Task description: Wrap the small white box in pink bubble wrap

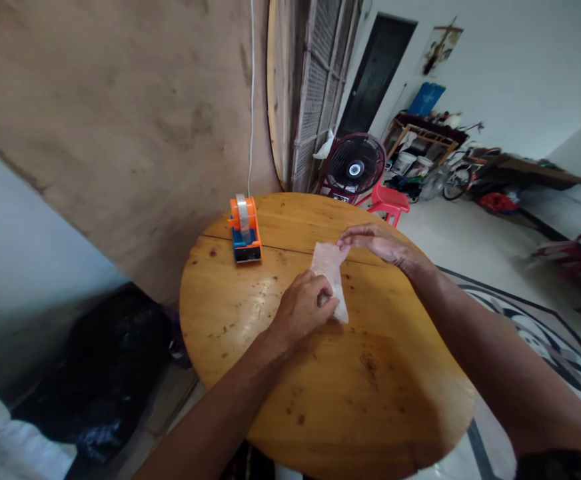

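A thin, crumpled pale pinkish-white wrap (326, 259) lies over the middle of the round wooden table (370, 400); whether it is a bag or a loose sheet I cannot tell. My left hand (304, 303) is closed on its lower part, thumb and forefinger curled together. Anything inside the wrap under those fingers is hidden. At the wrap's far right corner, my right hand (374, 243) pinches the edge between thumb and fingertips. An orange and blue tape dispenser (245, 230) with a roll of tape stands at the table's far left, apart from both hands.
Beyond the table's far edge stand a black fan (354, 167) and a red plastic stool (389, 201). A brown board (160, 87) leans at the left, above a black plastic bag (115, 360). A bicycle (458, 180) is farther back.
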Tool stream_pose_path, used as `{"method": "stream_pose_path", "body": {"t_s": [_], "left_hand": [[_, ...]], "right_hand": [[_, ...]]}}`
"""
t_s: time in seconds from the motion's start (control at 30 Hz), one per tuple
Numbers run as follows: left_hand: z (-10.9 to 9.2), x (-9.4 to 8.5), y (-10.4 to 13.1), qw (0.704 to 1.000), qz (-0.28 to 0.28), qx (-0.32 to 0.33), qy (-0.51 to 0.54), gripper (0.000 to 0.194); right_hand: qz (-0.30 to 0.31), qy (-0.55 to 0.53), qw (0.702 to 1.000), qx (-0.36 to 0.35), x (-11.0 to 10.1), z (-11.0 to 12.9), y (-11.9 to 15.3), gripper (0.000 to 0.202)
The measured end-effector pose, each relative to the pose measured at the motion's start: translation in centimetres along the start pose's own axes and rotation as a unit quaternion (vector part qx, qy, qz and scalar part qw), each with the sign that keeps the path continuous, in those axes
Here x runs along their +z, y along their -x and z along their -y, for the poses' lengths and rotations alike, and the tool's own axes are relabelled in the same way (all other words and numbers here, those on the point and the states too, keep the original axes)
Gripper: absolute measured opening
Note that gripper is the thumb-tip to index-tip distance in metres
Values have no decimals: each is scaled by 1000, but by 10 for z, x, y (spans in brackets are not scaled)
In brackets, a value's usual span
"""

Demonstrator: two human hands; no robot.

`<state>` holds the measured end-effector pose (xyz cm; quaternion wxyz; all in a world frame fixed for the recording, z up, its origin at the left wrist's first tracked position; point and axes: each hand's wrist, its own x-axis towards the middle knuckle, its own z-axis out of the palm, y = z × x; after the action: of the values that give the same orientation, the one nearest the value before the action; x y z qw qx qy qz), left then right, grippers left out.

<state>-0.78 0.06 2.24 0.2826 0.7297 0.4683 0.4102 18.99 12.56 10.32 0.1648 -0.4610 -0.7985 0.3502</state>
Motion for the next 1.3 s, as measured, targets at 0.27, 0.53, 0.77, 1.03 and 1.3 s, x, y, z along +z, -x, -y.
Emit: {"method": "stream_pose_path", "body": {"t_s": [0.27,0.53,0.77,1.03,1.3], "left_hand": [[-1,-1,0,1000,4,-3,-2,5],[0,-2,0,1000,0,-2,-5,5],[1,0,1,1000,-1,-8,-12,4],[-2,-3,1,1000,4,-15,-8,4],[0,-2,2,1000,4,-13,-6,3]], "right_hand": [[71,-4,997,13,-5,19,-7,29],[169,56,984,-20,-21,30,-10,36],[180,107,978,-21,-22,19,-26,39],[148,121,981,-22,-13,12,-37,27],[120,118,985,27,3,-6,-51,15]]}}
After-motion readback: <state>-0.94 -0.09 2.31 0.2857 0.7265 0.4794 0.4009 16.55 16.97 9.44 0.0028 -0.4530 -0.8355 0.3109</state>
